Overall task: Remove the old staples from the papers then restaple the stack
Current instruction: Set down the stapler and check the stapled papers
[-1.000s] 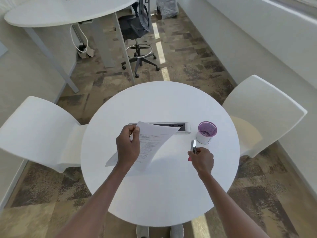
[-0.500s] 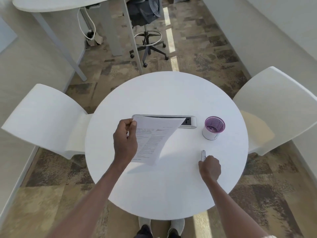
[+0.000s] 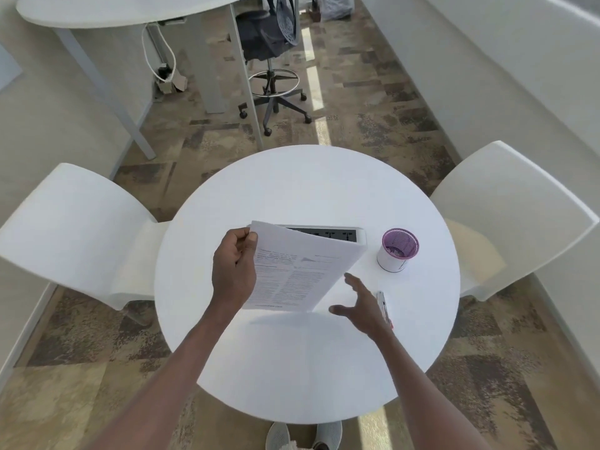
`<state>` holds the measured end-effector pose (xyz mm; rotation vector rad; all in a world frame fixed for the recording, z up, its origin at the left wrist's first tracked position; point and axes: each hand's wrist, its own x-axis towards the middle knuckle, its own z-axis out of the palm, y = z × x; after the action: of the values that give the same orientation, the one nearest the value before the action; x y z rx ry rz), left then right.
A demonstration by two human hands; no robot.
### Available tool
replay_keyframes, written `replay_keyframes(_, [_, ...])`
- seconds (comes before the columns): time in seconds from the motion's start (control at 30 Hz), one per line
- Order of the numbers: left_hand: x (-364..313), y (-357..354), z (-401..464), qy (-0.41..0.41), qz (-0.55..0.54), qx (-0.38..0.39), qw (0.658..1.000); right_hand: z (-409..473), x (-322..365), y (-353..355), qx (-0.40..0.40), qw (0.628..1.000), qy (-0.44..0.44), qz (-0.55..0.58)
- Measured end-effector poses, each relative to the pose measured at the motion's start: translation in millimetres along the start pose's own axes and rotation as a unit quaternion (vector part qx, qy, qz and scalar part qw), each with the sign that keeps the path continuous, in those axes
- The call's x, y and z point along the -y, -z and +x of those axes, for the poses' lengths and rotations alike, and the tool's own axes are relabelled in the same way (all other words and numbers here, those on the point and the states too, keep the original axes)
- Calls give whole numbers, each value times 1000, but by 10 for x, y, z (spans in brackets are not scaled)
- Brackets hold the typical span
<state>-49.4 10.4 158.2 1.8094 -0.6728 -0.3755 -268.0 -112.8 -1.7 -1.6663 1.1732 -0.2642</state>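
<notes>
Above the middle of the round white table [image 3: 292,368], a stack of printed papers [image 3: 298,271] is held up off the surface, tilted, with its printed face toward the camera and its far edge curling over. The left hand [image 3: 233,271] pinches the stack at its upper left corner, thumb on the front and fingers closed around the edge. The right hand [image 3: 363,306] is empty and spread wide, fingers apart, hovering just beside the lower right edge of the papers without clearly touching them. Just to the right of that hand, a slim metal tool with a red end [image 3: 384,308] lies flat on the table; whether it is a staple remover or a small stapler cannot be told. Behind the papers, a grey power outlet panel [image 3: 341,234] is set into the tabletop, partly hidden by the sheets. To the right of the panel stands a white cup with a purple mesh top [image 3: 397,251], well apart from both hands. White chairs sit at either side of the table, one on the left [image 3: 74,228] and one on the right [image 3: 509,216]. Beyond, on patterned carpet, a dark office chair [image 3: 272,43] stands by a second white table [image 3: 113,11].
</notes>
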Motion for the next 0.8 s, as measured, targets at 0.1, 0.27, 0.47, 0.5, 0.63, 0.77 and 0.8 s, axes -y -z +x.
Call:
replay_keyframes(0.1, [1,52,49,18,-29,-3,999,-17,110,-85,22,996,18,85])
replay_keyframes(0.27, [20,131,181,63,-81,-24,994,-88,218,-166,-16,988,9,151])
replay_keyframes(0.47, [138,108,336,131,-123,-48,983,-275,274,-241,-24,975,-15,220])
replay_keyframes(0.5, [174,91,362,140,-124,-49,981,-312,281,-245,-29,972,-22,232])
replay_keyframes(0.63, [435,8,431,194,-60,-14,979,-422,240,-296,-67,958,-67,270])
replay_keyframes(0.77, [834,-54,320,201,34,51,978,-493,148,-355,-87,954,-104,266])
replay_keyframes(0.8, [933,-52,274,199,50,65,977,-492,122,-378,-93,954,-115,259])
